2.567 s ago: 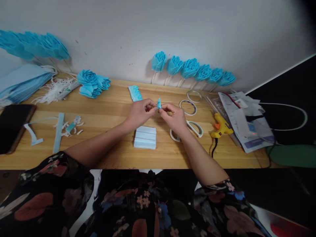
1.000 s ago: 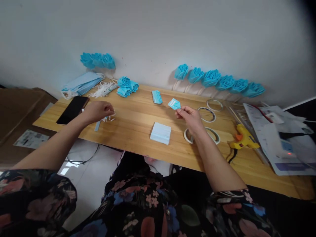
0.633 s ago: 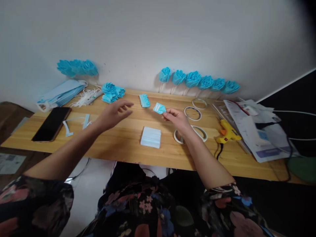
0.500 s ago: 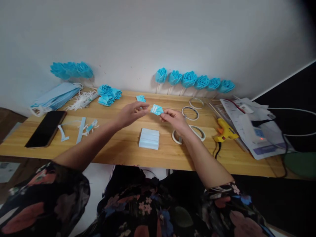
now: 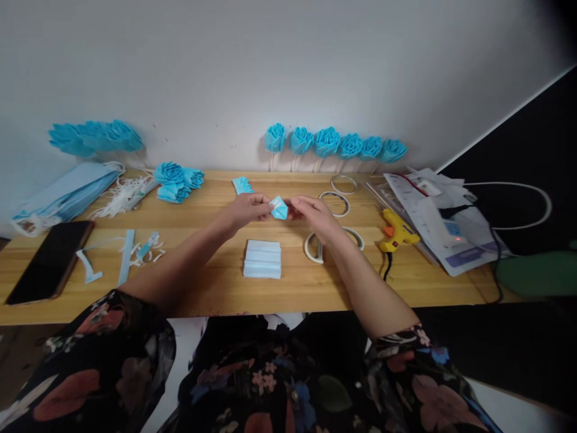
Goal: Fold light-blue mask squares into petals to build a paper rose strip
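Observation:
A small folded blue piece (image 5: 279, 208) is held in the air above the wooden table (image 5: 207, 264) by both hands. My left hand (image 5: 247, 209) pinches its left side and my right hand (image 5: 314, 214) pinches its right side. Below the hands lies a stack of light blue cut pieces (image 5: 262, 259). White scissors (image 5: 312, 248) lie under my right wrist. Another folded blue piece (image 5: 242, 184) lies just beyond my left hand.
Blue roses on sticks (image 5: 333, 143) lean on the wall. More blue roses (image 5: 175, 180) and a stack of face masks (image 5: 63, 192) lie at the left, with a phone (image 5: 47, 260) and scraps (image 5: 121, 255). Tape rolls (image 5: 336, 201), a yellow glue gun (image 5: 394, 227) and papers (image 5: 439, 222) lie at the right.
My left hand came back from the scraps at the left and took hold of the blue piece that my right hand kept holding. The view swung back to the table's middle.

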Tool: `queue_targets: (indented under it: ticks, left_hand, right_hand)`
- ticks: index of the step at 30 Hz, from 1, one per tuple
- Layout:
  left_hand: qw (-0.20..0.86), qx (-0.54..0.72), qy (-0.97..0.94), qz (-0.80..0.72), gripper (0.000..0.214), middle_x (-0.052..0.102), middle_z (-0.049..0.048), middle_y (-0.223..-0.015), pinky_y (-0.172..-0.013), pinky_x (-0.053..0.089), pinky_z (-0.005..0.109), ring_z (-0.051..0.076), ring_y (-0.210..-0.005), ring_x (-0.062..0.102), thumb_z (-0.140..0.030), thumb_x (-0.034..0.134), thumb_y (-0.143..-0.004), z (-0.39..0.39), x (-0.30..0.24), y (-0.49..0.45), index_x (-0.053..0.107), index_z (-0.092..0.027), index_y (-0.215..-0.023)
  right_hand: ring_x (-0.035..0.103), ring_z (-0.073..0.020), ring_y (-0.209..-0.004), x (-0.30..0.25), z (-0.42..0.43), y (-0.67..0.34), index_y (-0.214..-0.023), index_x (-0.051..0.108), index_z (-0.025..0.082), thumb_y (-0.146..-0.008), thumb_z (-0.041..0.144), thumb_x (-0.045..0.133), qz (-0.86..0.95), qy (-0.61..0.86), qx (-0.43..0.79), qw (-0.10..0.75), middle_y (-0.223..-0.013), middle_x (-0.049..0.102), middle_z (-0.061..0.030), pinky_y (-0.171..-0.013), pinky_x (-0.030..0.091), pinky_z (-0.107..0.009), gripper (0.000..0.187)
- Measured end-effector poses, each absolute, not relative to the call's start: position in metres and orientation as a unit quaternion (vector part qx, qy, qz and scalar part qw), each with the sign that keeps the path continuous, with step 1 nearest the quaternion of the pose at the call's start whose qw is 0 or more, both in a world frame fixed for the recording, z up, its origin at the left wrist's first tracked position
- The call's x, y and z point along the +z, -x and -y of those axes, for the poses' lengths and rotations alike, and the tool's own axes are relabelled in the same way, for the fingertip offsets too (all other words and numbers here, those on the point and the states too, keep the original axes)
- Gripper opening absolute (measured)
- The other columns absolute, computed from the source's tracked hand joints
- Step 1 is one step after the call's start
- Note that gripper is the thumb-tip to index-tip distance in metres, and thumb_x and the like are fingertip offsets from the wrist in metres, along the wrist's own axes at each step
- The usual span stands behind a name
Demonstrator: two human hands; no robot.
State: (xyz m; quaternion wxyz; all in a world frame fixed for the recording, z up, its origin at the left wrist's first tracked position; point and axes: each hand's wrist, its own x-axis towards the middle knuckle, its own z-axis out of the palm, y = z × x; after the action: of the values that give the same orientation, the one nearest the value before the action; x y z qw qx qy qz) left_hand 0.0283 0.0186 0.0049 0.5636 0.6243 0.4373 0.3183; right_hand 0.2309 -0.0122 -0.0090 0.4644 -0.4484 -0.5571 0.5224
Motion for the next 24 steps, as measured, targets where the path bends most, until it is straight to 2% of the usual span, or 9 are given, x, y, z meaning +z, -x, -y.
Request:
queue_targets:
  ticks: [9,15,18,20,22,24]
  left_hand:
    - [0.502,0.314,-0.696,-0.407,0.032,0.063,0.0004,-0.07,-0.062,0.039,0.025,0.011,-0.064,0.053,-0.047,0.071,-0.073,-0.021,-0.01,-0.022,0.065,-0.016,-0.075]
    - [0.488,0.341,-0.685,-0.42,0.024,0.059,-0.0011,-0.066,-0.06,0.037,0.026,0.011,-0.062,0.051,-0.039,0.071,-0.074,-0.022,-0.004,-0.025,0.063,-0.016,-0.073]
    - [0.464,0.38,-0.682,-0.418,0.016,0.061,-0.0006,-0.07,-0.063,0.041,0.026,0.012,-0.065,0.054,-0.032,0.068,-0.078,-0.021,-0.004,-0.029,0.062,-0.016,-0.076]
    - [0.412,0.434,-0.679,-0.425,0.011,0.061,-0.0005,-0.074,-0.066,0.044,0.026,0.012,-0.067,0.055,-0.028,0.065,-0.082,-0.017,-0.006,-0.031,0.062,-0.017,-0.083]
    - [0.317,0.485,-0.692,-0.431,0.009,0.06,-0.0006,-0.075,-0.067,0.045,0.027,0.012,-0.068,0.054,-0.026,0.065,-0.083,-0.011,-0.008,-0.032,0.062,-0.018,-0.086]
    - [0.226,0.496,-0.727,-0.417,0.007,0.061,-0.0001,-0.075,-0.07,0.044,0.028,0.013,-0.07,0.054,-0.025,0.066,-0.084,-0.004,-0.008,-0.032,0.062,-0.019,-0.084]
  right_hand:
    - [0.054,-0.0115,-0.066,-0.012,0.012,-0.227,-0.083,0.074,0.019,-0.07,0.051,0.077,0.575,0.471,0.507,0.436,-0.071,0.066,0.0016,-0.067,0.044,-0.026,0.035]
    - [0.051,-0.0114,-0.063,-0.013,0.012,-0.224,-0.075,0.069,0.018,-0.068,0.048,0.076,0.575,0.476,0.505,0.433,-0.065,0.061,0.0024,-0.065,0.04,-0.026,0.032]
    - [0.051,-0.0116,-0.063,-0.013,0.012,-0.223,-0.074,0.068,0.018,-0.072,0.046,0.072,0.585,0.477,0.489,0.437,-0.064,0.061,0.002,-0.066,0.04,-0.026,0.029]
    - [0.051,-0.0116,-0.063,-0.015,0.012,-0.223,-0.074,0.068,0.018,-0.073,0.044,0.07,0.586,0.481,0.472,0.45,-0.065,0.06,0.0021,-0.066,0.039,-0.026,0.027]
    - [0.049,-0.0113,-0.063,-0.017,0.011,-0.223,-0.075,0.068,0.018,-0.075,0.043,0.069,0.585,0.488,0.448,0.468,-0.065,0.059,0.0024,-0.065,0.038,-0.026,0.025]
    - [0.049,-0.0111,-0.063,-0.019,0.012,-0.222,-0.076,0.069,0.018,-0.076,0.041,0.067,0.587,0.496,0.422,0.481,-0.066,0.059,0.0023,-0.063,0.037,-0.026,0.023]
